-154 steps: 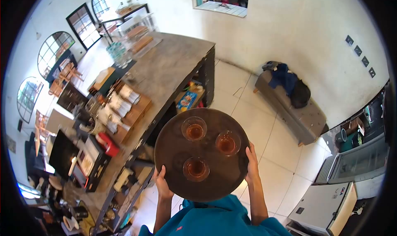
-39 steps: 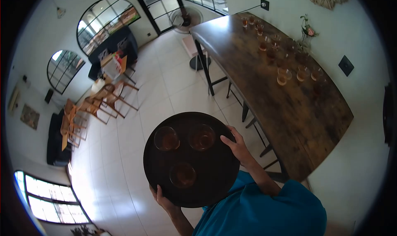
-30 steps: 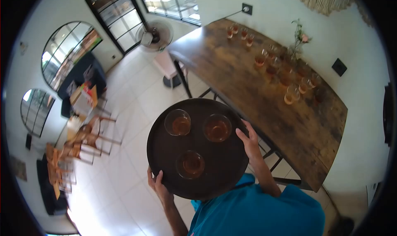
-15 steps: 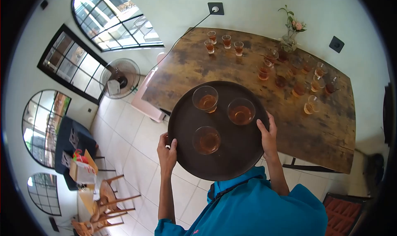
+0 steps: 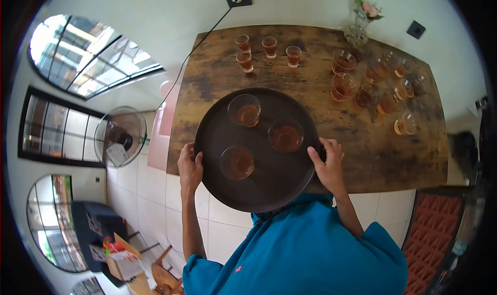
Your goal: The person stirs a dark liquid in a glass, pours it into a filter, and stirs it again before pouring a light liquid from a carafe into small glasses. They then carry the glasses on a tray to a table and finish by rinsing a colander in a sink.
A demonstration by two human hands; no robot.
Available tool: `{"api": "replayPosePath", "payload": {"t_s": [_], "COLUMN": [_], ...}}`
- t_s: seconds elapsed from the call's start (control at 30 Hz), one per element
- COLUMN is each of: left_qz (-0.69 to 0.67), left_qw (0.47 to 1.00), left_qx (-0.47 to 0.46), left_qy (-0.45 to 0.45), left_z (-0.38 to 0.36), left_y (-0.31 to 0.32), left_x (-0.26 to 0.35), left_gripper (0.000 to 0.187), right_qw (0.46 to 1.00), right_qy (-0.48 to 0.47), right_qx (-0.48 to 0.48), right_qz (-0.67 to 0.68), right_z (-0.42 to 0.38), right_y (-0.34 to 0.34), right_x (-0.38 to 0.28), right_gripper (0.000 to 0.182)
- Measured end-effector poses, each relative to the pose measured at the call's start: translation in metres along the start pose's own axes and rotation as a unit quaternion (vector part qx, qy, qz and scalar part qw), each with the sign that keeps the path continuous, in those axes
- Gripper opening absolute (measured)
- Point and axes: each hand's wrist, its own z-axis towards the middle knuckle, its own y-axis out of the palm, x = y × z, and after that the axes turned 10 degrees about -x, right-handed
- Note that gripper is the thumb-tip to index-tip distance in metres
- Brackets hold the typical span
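Observation:
Between my two hands is a round dark brown serving tray (image 5: 279, 183), held level in front of my chest. My left hand (image 5: 190, 164) grips its left rim with the thumb on top. On the right rim, my right hand (image 5: 327, 163) holds on the same way, fingers partly hidden beneath. Three clear glasses of reddish-brown drink stand on the tray: a back-left glass (image 5: 245, 111), a right glass (image 5: 286, 136) and a front-left glass (image 5: 237, 163). The tray's far part overlaps the near side of the wooden table (image 5: 373, 160) in view.
Several small glasses (image 5: 269, 47) stand at the table's back left. More glasses of drink (image 5: 342, 88) cluster at its right, near a glass vase (image 5: 356, 35) with flowers. A power cord (image 5: 199, 44) crosses the left corner. A fan (image 5: 121, 137) and a wooden chair (image 5: 164, 277) are at left.
My view has turned, so the table now sits more squarely ahead. The tray, with its three glasses, appears slightly further left and up, still in both hands.

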Motion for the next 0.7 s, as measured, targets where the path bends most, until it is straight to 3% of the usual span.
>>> {"api": "replayPosePath", "payload": {"t_s": [0.1,0.17,0.23,0.27,0.33,0.37,0.4,0.47,0.53,0.7], "left_qz": [0.060,0.108,0.094,0.114,0.133,-0.014,-0.163,-0.211,-0.174,-0.097], "left_qw": [0.997,0.992,0.989,0.991,0.989,0.985,0.947,0.904,0.900,0.899], "left_qx": [-0.012,-0.055,-0.103,-0.066,-0.034,-0.075,-0.116,-0.201,-0.243,-0.322], "left_qy": [0.052,-0.022,-0.053,-0.002,0.054,0.157,0.253,0.312,0.316,0.281], "left_z": [0.028,0.043,0.053,0.055,0.054,0.051,0.048,0.041,0.037,0.045], "left_y": [-0.024,-0.044,-0.057,-0.058,-0.060,-0.063,-0.063,-0.060,-0.050,-0.031], "left_x": [-0.008,-0.011,-0.015,-0.018,-0.019,-0.016,-0.012,0.003,0.008,-0.008], "left_gripper": [0.029,0.033,0.041,0.049,0.058,0.070,0.083,0.101,0.105,0.116], "right_qw": [0.999,0.998,0.997,0.997,0.989,0.990,0.987,0.985,0.992,0.984], "right_qy": [0.005,0.016,-0.042,-0.034,-0.127,-0.120,-0.136,-0.145,-0.118,-0.127], "right_qx": [-0.016,-0.038,0.035,0.039,0.042,0.050,0.056,0.068,0.036,0.088], "right_qz": [-0.041,-0.049,-0.055,-0.057,-0.059,-0.060,-0.061,-0.067,0.024,0.094], "right_z": [-0.001,-0.001,-0.006,-0.006,-0.003,0.001,0.005,0.013,0.024,0.042], "right_y": [0.019,0.034,0.046,0.048,0.052,0.058,0.064,0.076,0.089,0.085], "right_x": [-0.012,-0.026,-0.049,-0.062,-0.086,-0.095,-0.103,-0.113,-0.116,-0.121], "right_gripper": [0.064,0.069,0.086,0.086,0.100,0.100,0.103,0.106,0.105,0.098]}}
